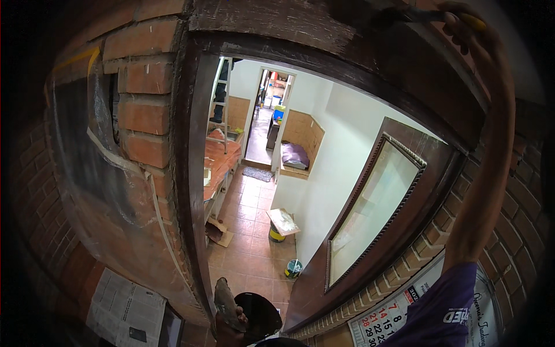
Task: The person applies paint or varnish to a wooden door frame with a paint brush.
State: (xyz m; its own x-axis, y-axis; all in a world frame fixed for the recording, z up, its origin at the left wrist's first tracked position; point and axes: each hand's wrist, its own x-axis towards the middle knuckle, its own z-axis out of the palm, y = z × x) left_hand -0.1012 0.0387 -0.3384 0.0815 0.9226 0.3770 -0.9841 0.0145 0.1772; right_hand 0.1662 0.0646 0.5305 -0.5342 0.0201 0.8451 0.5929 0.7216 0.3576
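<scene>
Up at the top right, my right hand is closed around a paintbrush with a yellow-tipped handle. Its dark bristle end lies against the brown wooden header above the doorway, where a darker, wet-looking patch spreads around it. Low in the middle, my left hand is closed at the edge of a dark, round-mouthed paint pot. A stained grey-brown flat piece rises beside the pot and partly covers that hand; what it is made of I cannot tell.
A dark wooden door with a glass pane stands open on the right. Brick wall flanks the left jamb. Beyond the doorway are a green can, a board-topped bucket and a ladder. Newspaper hangs lower left.
</scene>
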